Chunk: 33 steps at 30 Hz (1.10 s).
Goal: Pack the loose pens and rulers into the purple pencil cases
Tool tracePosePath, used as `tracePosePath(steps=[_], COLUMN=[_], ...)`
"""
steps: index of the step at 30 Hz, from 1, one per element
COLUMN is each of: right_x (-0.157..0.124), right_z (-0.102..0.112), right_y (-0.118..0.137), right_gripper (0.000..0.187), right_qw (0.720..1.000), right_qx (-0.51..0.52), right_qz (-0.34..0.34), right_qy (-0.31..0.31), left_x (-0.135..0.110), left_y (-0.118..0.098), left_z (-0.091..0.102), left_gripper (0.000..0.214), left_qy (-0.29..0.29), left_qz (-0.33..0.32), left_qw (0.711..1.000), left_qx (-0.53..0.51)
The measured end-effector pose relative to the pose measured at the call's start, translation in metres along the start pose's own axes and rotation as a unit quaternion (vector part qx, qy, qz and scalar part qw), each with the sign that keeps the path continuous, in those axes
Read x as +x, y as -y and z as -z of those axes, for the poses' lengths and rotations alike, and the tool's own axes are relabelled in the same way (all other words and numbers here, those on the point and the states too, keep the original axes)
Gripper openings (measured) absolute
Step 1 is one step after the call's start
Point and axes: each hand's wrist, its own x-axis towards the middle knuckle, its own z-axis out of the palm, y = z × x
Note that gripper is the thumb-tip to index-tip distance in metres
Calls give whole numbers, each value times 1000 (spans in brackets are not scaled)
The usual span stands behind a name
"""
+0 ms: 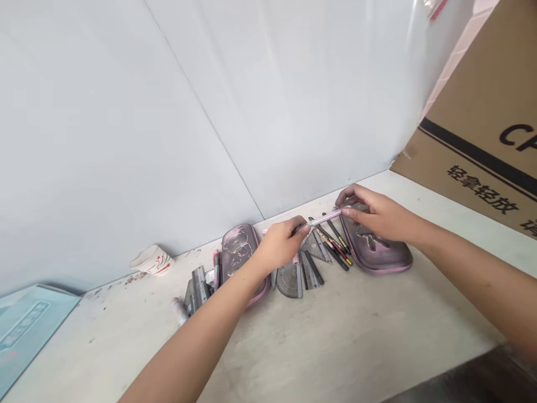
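Pale tabletop (335,336), left hand (281,244), right hand (377,215) pinching pink pen (327,218), pencil case (390,258) half-hidden

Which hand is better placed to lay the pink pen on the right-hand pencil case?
Probably the right hand: it grips the pink pen and sits above that pencil case, while the left hand is farther away.
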Motion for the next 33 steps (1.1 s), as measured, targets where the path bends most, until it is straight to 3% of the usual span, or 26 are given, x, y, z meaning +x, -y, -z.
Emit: tracePosePath(steps=[4, 8, 11, 13, 16, 18, 20, 22, 25, 28, 30, 33], right_x=[-13, -26, -33, -36, -38, -40, -42, -44, -47, -49, -50, -51], right_z=[-3, -10, -17, -22, -27, -27, -28, -29, -32, -35, -34, -32], right_y=[8, 7, 0, -4, -1, 4, 9, 13, 16, 19, 19, 18], right_gripper=[29, 20, 14, 14, 18, 18, 18, 18, 16, 16, 16, 15], right_qw=[998, 997, 986, 968, 951, 953, 958, 964, 974, 981, 984, 989], right_qx=[13, -39, -158, -245, -298, -290, -272, -248, -199, -160, -139, -89], right_qz=[-61, -55, -9, 32, 48, 48, 51, 54, 52, 49, 52, 45], right_qy=[19, -32, -50, -48, -61, -69, -72, -78, -89, -93, -99, -114], left_x=[-6, -7, -10, -14, -22, -26, -28, -28, -27, -26, -26, -27], left_y=[2, 21, 35, 39, 35, 31, 29, 28, 28, 23, 19, 14], left_z=[5, 4, 0, -2, -2, -1, -1, -2, -5, -8, -10, -14], left_gripper=[32, 36, 32, 25, 23, 24, 24, 25, 27, 28, 27, 28], left_qy=[5, 60, 10, -46, -91, -94, -100, -112, -118, -58, -4, 49], left_qz=[-18, 6, 10, -32, -138, -175, -169, -137, -82, -73, -66, -27], left_qw=[1000, 996, 998, 972, 897, 867, 866, 886, 938, 984, 997, 993], left_qx=[-9, -68, 62, 227, 411, 456, 459, 429, 315, 150, 48, -103])
